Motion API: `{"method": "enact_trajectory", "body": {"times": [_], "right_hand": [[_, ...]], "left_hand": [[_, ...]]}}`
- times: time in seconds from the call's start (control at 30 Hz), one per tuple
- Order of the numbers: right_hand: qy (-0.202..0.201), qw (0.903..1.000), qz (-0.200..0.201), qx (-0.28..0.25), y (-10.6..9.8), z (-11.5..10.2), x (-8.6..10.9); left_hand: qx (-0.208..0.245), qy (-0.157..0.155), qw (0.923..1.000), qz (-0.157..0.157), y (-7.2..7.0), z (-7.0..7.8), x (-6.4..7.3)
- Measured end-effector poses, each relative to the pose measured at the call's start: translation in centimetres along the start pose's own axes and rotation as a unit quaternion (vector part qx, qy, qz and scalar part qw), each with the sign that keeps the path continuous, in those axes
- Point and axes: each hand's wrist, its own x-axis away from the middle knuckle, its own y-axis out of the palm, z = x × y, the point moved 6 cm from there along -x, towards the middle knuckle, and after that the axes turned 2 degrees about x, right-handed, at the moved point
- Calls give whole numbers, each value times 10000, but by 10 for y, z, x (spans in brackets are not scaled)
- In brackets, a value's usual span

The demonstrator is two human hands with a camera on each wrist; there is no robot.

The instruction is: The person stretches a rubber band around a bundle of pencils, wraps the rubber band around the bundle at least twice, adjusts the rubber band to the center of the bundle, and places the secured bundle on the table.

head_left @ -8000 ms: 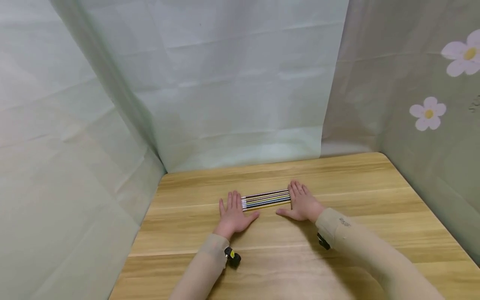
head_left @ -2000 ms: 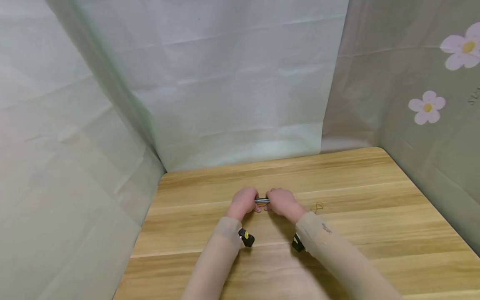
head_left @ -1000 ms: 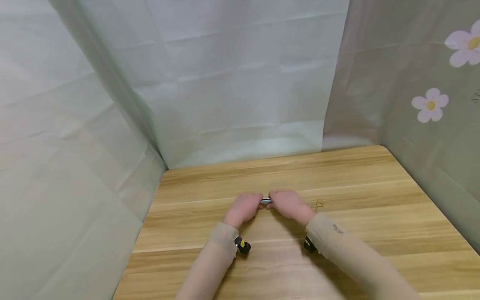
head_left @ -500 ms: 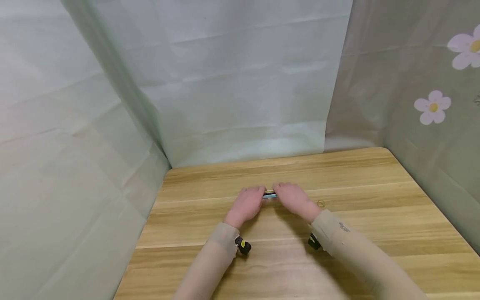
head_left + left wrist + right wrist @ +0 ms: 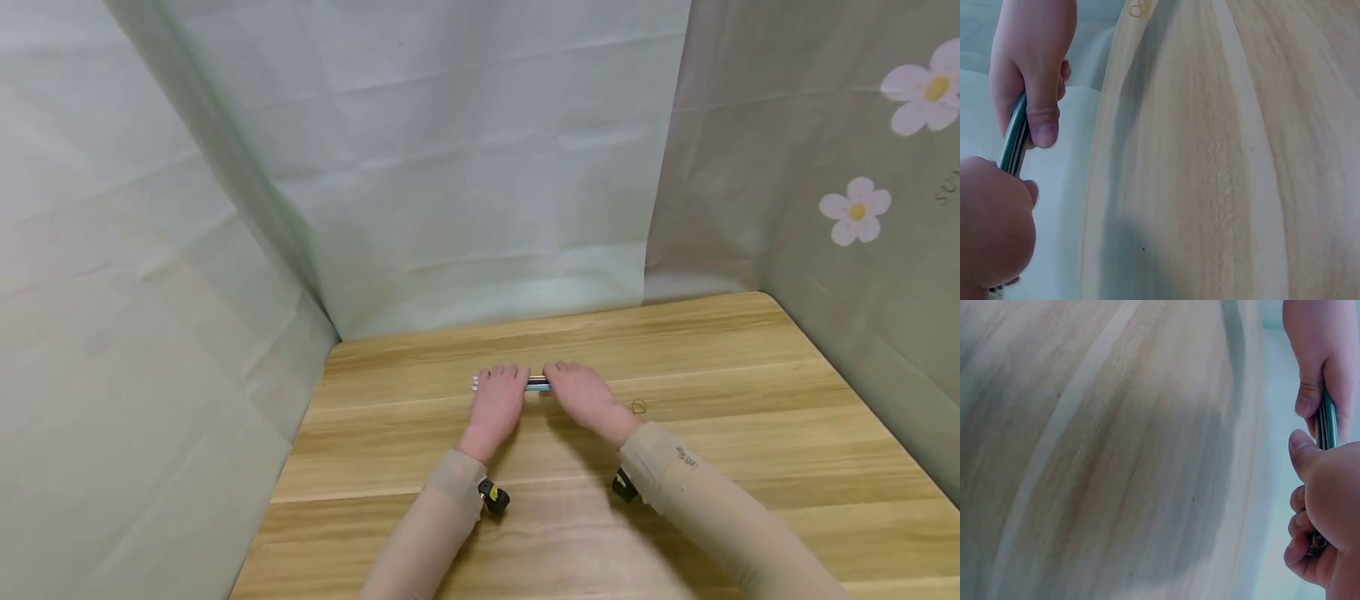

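Note:
A bundle of pencils [image 5: 537,383] lies crosswise between the two hands, raised off the table in both wrist views. My left hand [image 5: 501,400] grips its left part, and white eraser ends poke out beyond the fingers. Close beside it, my right hand [image 5: 585,396] holds the right part. Only a short stretch of dark and teal pencils [image 5: 1015,139] shows in the gap between the hands. In the right wrist view, the right hand [image 5: 1338,500] has its fingers curled round the pencils [image 5: 1327,422], with dark ends near the little finger. The palms hide most of the bundle.
A thin yellowish rubber band [image 5: 638,407] lies loose on the wooden table [image 5: 540,533], right of the right hand. Pale cloth walls [image 5: 480,183] stand behind the table and at both sides. A small black wrist camera [image 5: 493,497] sits under the left sleeve.
Earlier both hands lay flat at the ends of pencils side by side; now they grip them bundled. The rubber band appeared on the table. Lately the left hand shifted, exposing the eraser ends.

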Motion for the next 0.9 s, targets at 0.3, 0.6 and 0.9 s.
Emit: {"method": "enact_trajectory", "body": {"times": [0.3,0.6,0.9], "right_hand": [[394,9976,-166,-546,-8,3,2],[1122,9819,-155,-1519,-14,24,9],[1410,9646,-226,-2218,-22,37,26]], "left_hand": [[128,206,9986,472,-2,-4,2],[102,143,9970,749,-5,-15,4],[484,22,9964,689,-3,-28,8]]}}
